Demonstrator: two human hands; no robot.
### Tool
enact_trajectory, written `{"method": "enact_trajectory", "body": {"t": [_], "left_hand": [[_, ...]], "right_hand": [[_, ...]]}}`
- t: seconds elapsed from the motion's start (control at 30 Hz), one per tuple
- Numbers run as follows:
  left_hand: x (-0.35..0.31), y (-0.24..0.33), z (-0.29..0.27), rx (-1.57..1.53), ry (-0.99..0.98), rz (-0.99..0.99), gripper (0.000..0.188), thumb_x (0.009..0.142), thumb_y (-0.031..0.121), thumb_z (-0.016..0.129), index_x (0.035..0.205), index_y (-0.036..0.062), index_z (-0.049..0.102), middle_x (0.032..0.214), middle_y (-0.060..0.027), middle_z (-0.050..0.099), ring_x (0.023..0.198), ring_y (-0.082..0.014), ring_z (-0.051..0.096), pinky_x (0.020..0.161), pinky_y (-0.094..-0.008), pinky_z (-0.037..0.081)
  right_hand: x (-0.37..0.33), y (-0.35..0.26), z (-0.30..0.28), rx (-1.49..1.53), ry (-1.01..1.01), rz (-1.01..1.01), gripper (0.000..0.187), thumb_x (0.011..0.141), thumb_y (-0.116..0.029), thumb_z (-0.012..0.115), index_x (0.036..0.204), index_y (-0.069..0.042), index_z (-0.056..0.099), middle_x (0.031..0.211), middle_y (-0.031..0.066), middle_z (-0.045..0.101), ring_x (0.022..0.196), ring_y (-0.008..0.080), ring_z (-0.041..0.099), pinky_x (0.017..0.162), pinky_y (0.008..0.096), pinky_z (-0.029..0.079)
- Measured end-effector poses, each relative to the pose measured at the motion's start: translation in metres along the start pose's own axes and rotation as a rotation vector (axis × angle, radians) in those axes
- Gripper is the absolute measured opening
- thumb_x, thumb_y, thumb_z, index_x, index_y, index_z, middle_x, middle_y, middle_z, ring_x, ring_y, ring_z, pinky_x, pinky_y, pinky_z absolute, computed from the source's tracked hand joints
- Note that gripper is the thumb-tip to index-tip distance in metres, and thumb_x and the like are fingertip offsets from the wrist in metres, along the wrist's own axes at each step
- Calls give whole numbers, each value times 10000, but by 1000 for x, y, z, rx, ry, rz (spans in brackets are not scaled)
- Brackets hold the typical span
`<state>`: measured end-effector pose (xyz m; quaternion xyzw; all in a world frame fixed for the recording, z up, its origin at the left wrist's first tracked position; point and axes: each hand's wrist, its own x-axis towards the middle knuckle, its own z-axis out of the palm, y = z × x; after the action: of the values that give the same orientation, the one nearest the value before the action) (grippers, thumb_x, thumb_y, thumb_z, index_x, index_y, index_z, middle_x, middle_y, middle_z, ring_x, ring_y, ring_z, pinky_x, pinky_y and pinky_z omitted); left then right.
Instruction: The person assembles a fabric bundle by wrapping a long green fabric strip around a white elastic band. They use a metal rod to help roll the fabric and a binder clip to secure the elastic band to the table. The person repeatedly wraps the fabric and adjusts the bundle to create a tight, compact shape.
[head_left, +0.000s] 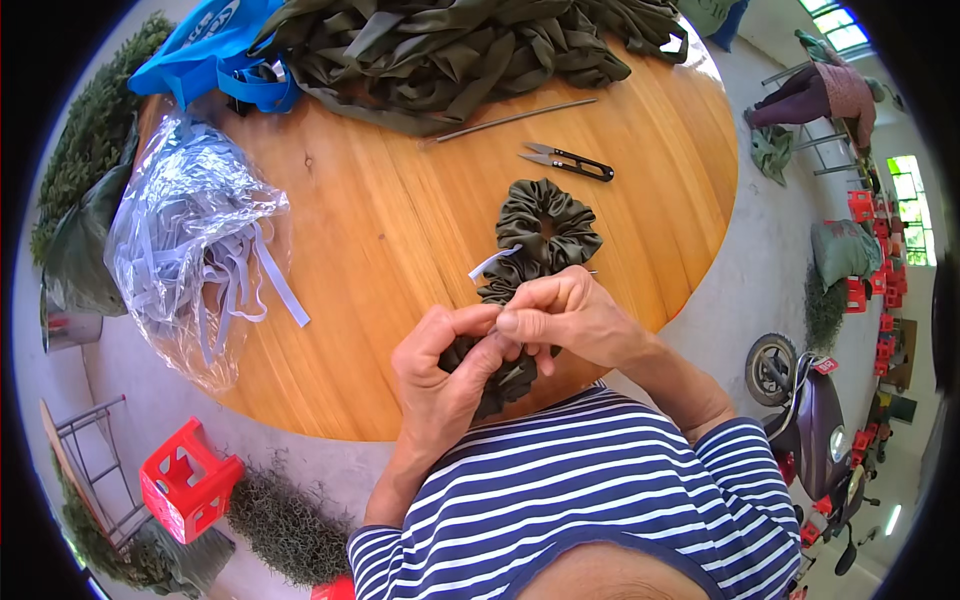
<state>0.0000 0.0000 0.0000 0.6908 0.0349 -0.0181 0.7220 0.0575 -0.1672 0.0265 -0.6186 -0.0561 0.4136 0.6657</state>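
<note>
A dark green gathered fabric tube, like a scrunchie [548,215], lies ruffled near the table's front edge and runs on beneath both hands. A short white elastic end [492,263] sticks out of its left side. My left hand [445,362] is closed at the tube, thumb and forefinger pinched together. Against its fingertips, my right hand [570,318] is closed in a pinch too. The exact bit between the fingertips is hidden by the fingers. Just beyond the scrunchie lie black thread snips [567,162], blades pointing left.
On the wooden table [360,220], a clear plastic bag [180,230] spills white elastic strips at left. A dark green fabric heap [430,60], a thin metal rod [515,122] and a blue bag [215,50] sit farther back. A red stool [188,480] and motorbike [815,430] flank me.
</note>
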Motion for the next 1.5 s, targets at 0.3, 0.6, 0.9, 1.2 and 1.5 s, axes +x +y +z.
{"method": "enact_trajectory", "body": {"t": [0.3, 0.6, 0.9, 1.2, 1.5], "left_hand": [[1, 0, 12, 152, 144, 445, 111, 736, -33, 650, 828, 13, 609, 879, -112, 568, 697, -145, 577, 591, -235, 477], [2, 3, -1, 267, -71, 548, 140, 720, -10, 664, 826, 25, 580, 859, -109, 581, 760, -169, 572, 643, -258, 466], [1, 3, 10, 5, 19, 37, 193, 738, 9, 636, 905, 10, 538, 791, -43, 573, 691, -84, 531, 623, -209, 442], [13, 13, 17, -420, 63, -165, 209, 813, 44, 582, 1011, -17, 552, 833, -39, 587, 741, -55, 546, 651, -184, 445], [20, 4, -3, -452, -162, -359, 185, 812, 70, 598, 965, -33, 612, 860, -59, 631, 747, -78, 578, 684, -193, 458]], "right_hand": [[-2, -8, 2, 168, 113, -47, 126, 785, -102, 646, 817, 19, 628, 678, 76, 616, 512, 82, 553, 432, 188, 469], [-3, -6, -5, 217, 29, -52, 104, 702, 9, 683, 722, 11, 581, 749, 104, 609, 578, 104, 576, 469, 191, 484], [2, 6, 3, -760, 388, -775, 149, 629, 43, 671, 710, -40, 579, 737, 45, 616, 617, 147, 557, 511, 242, 440], [12, 25, 2, -782, 646, -1097, 163, 627, -1, 712, 721, -56, 592, 757, 61, 617, 660, 180, 568, 553, 279, 450], [11, 29, 0, -858, 706, -1158, 201, 591, -26, 733, 728, -99, 605, 747, 11, 558, 662, 176, 511, 519, 252, 433]]}}
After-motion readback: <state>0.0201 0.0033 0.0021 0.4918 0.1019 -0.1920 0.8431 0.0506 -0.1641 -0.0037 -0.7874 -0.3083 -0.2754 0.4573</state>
